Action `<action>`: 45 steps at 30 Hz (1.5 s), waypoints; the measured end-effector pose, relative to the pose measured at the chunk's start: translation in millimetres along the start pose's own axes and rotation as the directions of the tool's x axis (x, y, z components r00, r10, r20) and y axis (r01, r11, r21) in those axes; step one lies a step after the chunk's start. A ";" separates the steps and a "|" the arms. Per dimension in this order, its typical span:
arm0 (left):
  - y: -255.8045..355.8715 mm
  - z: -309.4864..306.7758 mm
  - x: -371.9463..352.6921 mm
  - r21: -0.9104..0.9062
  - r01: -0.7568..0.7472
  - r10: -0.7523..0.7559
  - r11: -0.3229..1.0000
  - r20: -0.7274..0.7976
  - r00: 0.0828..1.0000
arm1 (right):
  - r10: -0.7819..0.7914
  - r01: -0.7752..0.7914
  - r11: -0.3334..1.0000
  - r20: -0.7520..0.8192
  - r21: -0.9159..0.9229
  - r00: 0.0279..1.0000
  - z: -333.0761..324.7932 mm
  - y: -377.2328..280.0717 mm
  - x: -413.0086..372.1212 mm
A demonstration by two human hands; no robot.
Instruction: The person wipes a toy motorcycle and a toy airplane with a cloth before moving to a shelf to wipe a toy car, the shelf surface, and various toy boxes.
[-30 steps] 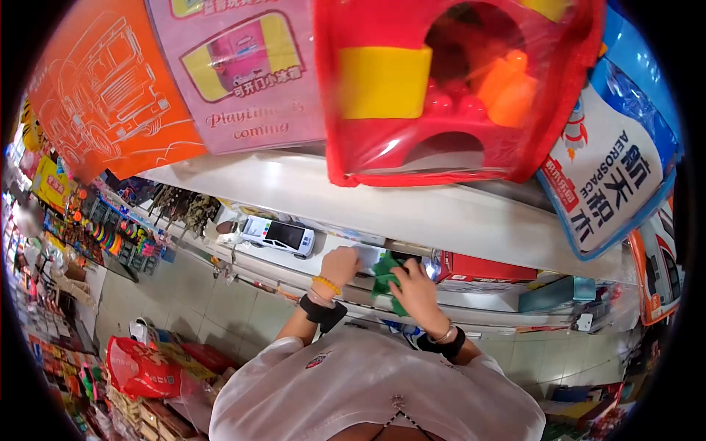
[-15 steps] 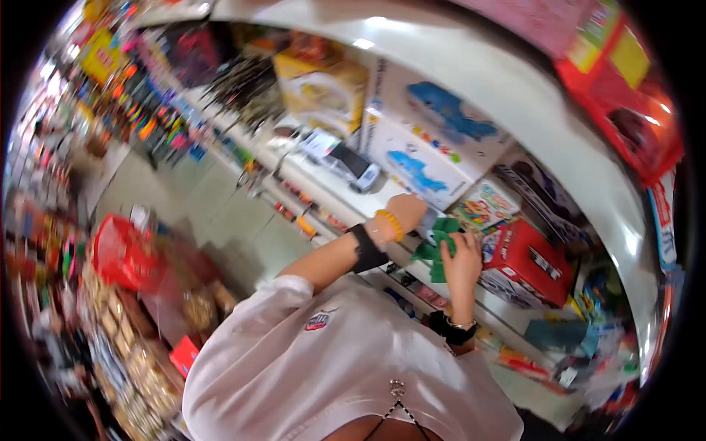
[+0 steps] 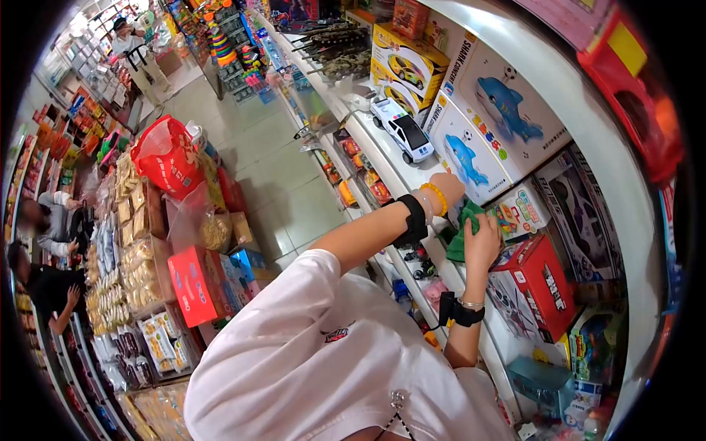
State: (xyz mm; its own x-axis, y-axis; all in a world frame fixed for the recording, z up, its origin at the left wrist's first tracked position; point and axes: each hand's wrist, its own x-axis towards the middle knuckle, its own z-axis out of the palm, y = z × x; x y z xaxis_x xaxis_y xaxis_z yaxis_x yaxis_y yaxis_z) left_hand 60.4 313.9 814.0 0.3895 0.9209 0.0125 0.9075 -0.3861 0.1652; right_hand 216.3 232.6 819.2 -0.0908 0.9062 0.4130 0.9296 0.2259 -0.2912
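A green cloth point(image 3: 465, 220) is bunched in my right hand point(image 3: 482, 239), its fingers closed around it over the shelf edge. Just up and left of the cloth is my left hand point(image 3: 447, 189), its back towards me; its fingers are hidden, so what they touch does not show. A white toy police car point(image 3: 404, 131) stands on the shelf point(image 3: 368, 136) beyond my left hand. Close behind the hands stand a shark toy box point(image 3: 467, 158) and a small white box with a colourful picture point(image 3: 521, 212). A red box point(image 3: 540, 287) sits right of my right hand.
A yellow toy car box point(image 3: 408, 66) stands farther along the shelf. Lower shelves hold small toy cars point(image 3: 353, 162). Across the tiled aisle point(image 3: 272, 162) are packaged snacks point(image 3: 140, 272), a red bag point(image 3: 168, 158) and a red carton point(image 3: 195, 287). Other people are at the left.
The view has swung, so shelf and hands appear farther right, and the picture is sharper. The green cloth remains in my right hand; my left hand stays beside it.
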 end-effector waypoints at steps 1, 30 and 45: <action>6.2 -1.2 -0.5 0.021 0.019 -0.019 1.000 -0.026 0.999 | -0.001 0.001 1.000 -0.003 0.006 1.000 -0.5 1.7 -0.3; -23.5 -0.1 16.1 -0.305 -0.162 0.159 0.939 -0.035 0.987 | 0.424 -0.213 0.737 -0.194 0.641 0.884 -117.2 -38.9 -134.6; 169.0 -22.2 -35.2 -0.443 -0.620 0.335 0.648 -0.565 0.754 | 0.049 -0.122 0.987 -0.540 -0.100 0.841 -189.2 46.7 -74.0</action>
State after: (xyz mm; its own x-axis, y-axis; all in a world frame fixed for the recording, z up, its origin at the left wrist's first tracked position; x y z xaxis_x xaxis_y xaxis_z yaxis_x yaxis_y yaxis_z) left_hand 196.5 217.4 863.5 0.5088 0.5948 0.6224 0.2766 -0.7976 0.5361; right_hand 334.0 108.5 938.3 0.1621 0.5799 0.7984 0.9648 0.0765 -0.2515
